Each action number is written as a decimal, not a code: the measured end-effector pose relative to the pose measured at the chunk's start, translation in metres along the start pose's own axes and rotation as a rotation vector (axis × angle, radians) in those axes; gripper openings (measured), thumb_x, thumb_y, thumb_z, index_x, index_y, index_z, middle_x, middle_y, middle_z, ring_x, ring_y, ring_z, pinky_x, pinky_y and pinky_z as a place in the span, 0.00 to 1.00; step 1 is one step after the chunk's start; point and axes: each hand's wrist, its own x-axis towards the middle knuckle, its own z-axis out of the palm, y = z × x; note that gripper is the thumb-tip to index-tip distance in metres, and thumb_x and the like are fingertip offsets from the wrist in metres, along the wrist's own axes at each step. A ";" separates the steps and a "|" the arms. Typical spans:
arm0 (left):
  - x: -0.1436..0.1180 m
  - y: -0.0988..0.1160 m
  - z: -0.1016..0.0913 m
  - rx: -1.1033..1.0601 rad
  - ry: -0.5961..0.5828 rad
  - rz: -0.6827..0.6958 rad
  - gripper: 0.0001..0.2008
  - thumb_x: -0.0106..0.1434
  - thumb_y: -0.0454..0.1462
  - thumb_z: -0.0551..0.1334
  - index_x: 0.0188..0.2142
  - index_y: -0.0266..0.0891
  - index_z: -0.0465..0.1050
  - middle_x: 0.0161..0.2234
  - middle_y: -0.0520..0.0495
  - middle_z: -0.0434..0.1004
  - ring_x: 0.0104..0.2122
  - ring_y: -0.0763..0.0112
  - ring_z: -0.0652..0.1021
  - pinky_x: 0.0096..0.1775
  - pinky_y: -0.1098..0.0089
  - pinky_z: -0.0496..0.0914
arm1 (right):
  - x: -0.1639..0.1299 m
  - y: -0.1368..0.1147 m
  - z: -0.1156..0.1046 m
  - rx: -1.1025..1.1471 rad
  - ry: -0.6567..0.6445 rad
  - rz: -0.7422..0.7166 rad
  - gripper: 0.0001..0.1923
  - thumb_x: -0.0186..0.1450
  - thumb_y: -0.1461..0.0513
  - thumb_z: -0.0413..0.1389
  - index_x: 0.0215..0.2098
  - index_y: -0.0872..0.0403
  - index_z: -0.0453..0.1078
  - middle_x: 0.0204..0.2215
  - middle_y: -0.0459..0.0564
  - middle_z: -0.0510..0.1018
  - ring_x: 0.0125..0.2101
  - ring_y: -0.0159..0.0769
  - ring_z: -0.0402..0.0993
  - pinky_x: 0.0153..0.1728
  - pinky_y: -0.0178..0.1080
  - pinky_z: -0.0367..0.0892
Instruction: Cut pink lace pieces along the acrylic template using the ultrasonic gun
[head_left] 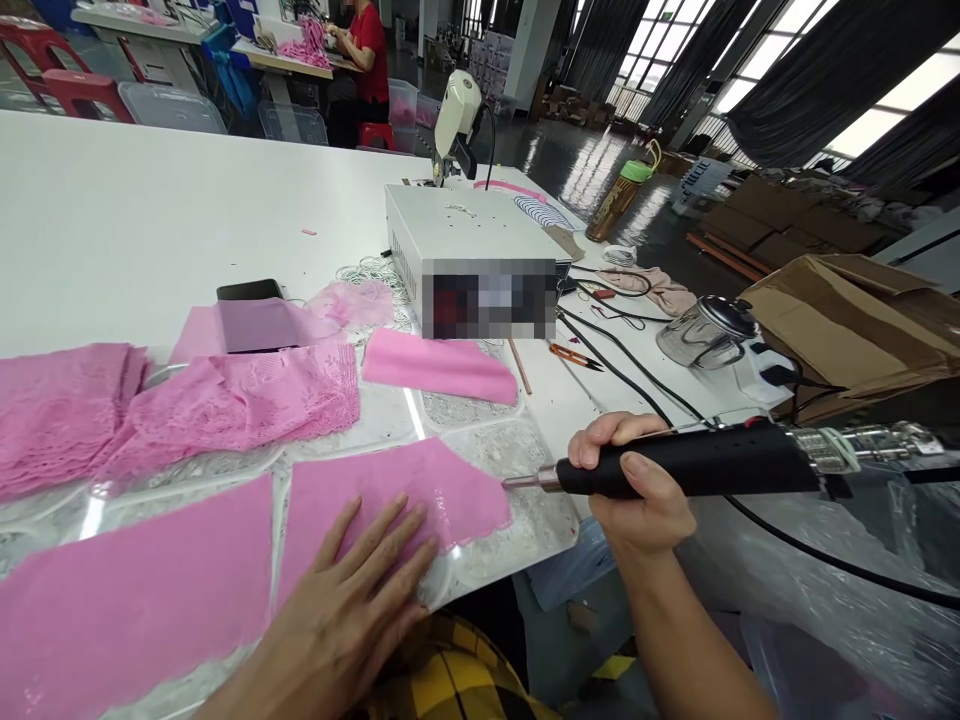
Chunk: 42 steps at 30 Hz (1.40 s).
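My left hand (352, 590) lies flat, fingers spread, on a pink lace piece (457, 485) at the table's near edge. My right hand (637, 480) grips a black-handled cutting tool (705, 462); its metal tip (517, 482) touches the right edge of that pink piece. A black cable (840, 562) trails from the tool to the right. The piece rests on a clear glass plate (525, 525).
More pink fabric pieces (225, 400) lie to the left and behind. A white control box (465, 235) stands beyond, with a phone (249, 291), orange scissors (574, 355), a jug (705, 330) and cardboard boxes (847, 320) at right. Another person in red (367, 50) sits far back.
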 end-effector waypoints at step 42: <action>0.002 -0.001 -0.015 0.182 -0.124 0.091 0.20 0.70 0.40 0.56 0.59 0.39 0.67 0.60 0.43 0.68 0.62 0.56 0.66 0.65 0.50 0.51 | 0.001 0.011 0.020 -0.045 -0.058 -0.032 0.06 0.55 0.61 0.56 0.32 0.52 0.70 0.29 0.46 0.69 0.21 0.29 0.66 0.23 0.38 0.65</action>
